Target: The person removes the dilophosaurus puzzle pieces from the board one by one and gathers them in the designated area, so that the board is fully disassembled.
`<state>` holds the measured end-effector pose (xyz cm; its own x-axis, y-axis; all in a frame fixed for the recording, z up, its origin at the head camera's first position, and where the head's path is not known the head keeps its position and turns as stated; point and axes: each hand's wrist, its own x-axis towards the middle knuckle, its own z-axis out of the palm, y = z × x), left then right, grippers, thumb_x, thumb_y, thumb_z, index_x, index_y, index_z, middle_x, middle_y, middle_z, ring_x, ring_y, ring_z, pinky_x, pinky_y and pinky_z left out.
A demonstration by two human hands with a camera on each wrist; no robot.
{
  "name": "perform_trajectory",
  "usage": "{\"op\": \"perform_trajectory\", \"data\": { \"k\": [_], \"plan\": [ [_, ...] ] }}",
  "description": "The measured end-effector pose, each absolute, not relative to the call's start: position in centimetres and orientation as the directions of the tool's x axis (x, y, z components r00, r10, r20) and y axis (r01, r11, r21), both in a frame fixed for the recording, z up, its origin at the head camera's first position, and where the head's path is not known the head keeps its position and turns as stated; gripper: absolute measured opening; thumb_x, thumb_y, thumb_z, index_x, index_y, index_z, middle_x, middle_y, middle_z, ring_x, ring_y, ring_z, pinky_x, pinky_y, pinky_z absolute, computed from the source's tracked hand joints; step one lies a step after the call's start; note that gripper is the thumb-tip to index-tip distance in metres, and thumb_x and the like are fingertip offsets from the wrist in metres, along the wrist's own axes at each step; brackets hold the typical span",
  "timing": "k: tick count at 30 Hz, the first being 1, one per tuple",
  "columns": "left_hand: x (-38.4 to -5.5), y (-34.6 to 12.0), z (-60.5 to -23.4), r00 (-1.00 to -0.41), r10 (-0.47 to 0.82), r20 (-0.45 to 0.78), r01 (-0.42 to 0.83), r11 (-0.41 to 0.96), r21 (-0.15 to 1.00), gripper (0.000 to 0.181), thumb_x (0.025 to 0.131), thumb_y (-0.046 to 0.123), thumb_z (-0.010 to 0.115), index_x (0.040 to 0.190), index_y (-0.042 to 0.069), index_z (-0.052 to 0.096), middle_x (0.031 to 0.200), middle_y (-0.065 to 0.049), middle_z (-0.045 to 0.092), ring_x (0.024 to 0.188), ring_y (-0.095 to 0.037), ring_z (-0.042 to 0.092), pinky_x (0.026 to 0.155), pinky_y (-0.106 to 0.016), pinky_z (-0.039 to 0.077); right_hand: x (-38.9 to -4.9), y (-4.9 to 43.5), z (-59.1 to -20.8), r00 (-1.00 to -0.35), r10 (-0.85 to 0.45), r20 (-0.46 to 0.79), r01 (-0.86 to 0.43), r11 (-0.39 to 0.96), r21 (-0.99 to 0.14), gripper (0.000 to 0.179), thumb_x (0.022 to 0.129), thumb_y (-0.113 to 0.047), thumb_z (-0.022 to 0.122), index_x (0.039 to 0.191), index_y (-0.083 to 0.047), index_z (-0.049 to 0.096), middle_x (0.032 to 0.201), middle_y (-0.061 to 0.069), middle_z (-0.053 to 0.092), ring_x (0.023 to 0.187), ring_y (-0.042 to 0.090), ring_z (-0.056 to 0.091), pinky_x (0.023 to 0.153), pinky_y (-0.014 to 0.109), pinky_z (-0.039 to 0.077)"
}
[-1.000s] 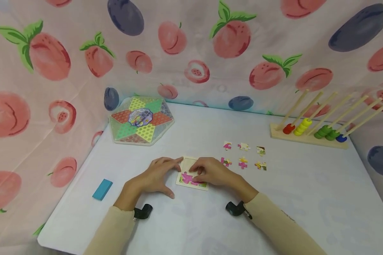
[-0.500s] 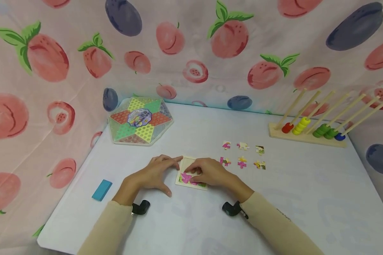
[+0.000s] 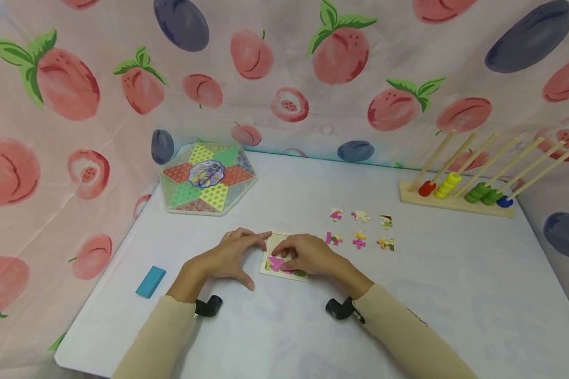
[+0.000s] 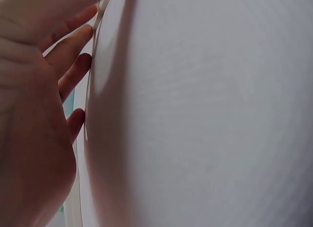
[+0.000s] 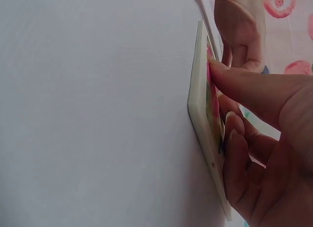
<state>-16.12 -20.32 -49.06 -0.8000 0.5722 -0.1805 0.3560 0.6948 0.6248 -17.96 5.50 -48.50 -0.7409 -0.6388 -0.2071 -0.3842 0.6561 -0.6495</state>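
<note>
In the head view a small square puzzle tray (image 3: 271,270) with a pale border lies before me, pink and green puzzle pieces along its near side. My right hand (image 3: 313,255) is over it, thumb and curled fingers around a pink puzzle piece (image 3: 275,263). In the right wrist view the thumb tip rests on the pink surface inside the tray (image 5: 198,90), and the index fingertip is partly hidden. My left hand (image 3: 229,258) spreads at the tray's left, fingertips by its upper left edge and thumb apart on the near side. Its palm shows in the left wrist view.
Several loose puzzle pieces (image 3: 359,240) lie in two rows right of the tray. A bead rack (image 3: 455,204) with upright rods stands at the back right. A hexagonal star game board (image 3: 207,179) lies at the back left, a blue block (image 3: 150,281) at the left.
My right hand has shifted slightly left over the tray, its fingers closer to the pink puzzle piece at the tray's left. The left hand stays at the tray's edge.
</note>
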Motion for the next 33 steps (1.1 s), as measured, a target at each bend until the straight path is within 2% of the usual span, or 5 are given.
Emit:
{"op": "perform_trajectory", "data": {
  "k": [8, 12, 18, 25, 33],
  "plan": [
    [-16.23, -20.27, -48.94, -0.801, 0.565, -0.196, 0.316, 0.678, 0.664, 0.075, 0.056, 0.042, 0.099, 0.121, 0.033, 0.062, 0.159, 0.015, 0.043, 0.141, -0.021, 0.035, 0.117, -0.057, 0.026, -17.97, 5.53, -48.53, -0.732, -0.653, -0.196, -0.333, 0.593, -0.733, 0.029, 0.086, -0.016, 0.082, 0.114, -0.017, 0.076, 0.084, -0.003, 0.063, 0.074, 0.011, 0.053, 0.061, 0.016, 0.043],
    [-16.28, -20.22, -48.93, -0.801, 0.566, -0.196, 0.316, 0.677, 0.664, 0.075, 0.056, 0.041, 0.099, 0.121, 0.033, 0.062, 0.159, 0.014, 0.044, 0.141, -0.021, 0.035, 0.118, -0.057, 0.024, -17.96, 5.52, -48.61, -0.735, -0.651, -0.19, -0.32, 0.58, -0.75, 0.029, 0.085, -0.014, 0.083, 0.113, -0.016, 0.075, 0.088, -0.003, 0.066, 0.074, 0.011, 0.054, 0.059, 0.016, 0.045],
    [-16.36, -20.29, -49.1, -0.798, 0.575, -0.183, 0.333, 0.672, 0.661, 0.074, 0.056, 0.04, 0.099, 0.119, 0.031, 0.063, 0.163, 0.014, 0.04, 0.14, -0.02, 0.036, 0.117, -0.055, 0.023, -17.99, 5.51, -48.73, -0.747, -0.639, -0.184, -0.319, 0.586, -0.745, 0.026, 0.085, -0.015, 0.083, 0.109, -0.018, 0.075, 0.086, -0.003, 0.069, 0.071, 0.01, 0.057, 0.057, 0.017, 0.047],
    [-16.4, -20.34, -49.23, -0.794, 0.58, -0.183, 0.338, 0.672, 0.659, 0.073, 0.056, 0.04, 0.099, 0.118, 0.03, 0.062, 0.165, 0.014, 0.038, 0.14, -0.019, 0.036, 0.116, -0.053, 0.022, -18.0, 5.32, -48.69, -0.729, -0.656, -0.195, -0.343, 0.597, -0.725, 0.037, 0.086, -0.013, 0.082, 0.122, -0.014, 0.074, 0.097, -0.004, 0.071, 0.074, 0.008, 0.057, 0.064, 0.016, 0.048],
    [-16.38, -20.36, -49.1, -0.793, 0.579, -0.188, 0.329, 0.668, 0.668, 0.072, 0.056, 0.039, 0.099, 0.117, 0.029, 0.062, 0.165, 0.013, 0.038, 0.14, -0.019, 0.036, 0.115, -0.053, 0.022, -18.15, 5.27, -48.6, -0.718, -0.664, -0.209, -0.347, 0.602, -0.719, 0.031, 0.087, -0.014, 0.081, 0.117, -0.015, 0.073, 0.094, -0.004, 0.066, 0.075, 0.011, 0.054, 0.064, 0.017, 0.046]
  ]
}}
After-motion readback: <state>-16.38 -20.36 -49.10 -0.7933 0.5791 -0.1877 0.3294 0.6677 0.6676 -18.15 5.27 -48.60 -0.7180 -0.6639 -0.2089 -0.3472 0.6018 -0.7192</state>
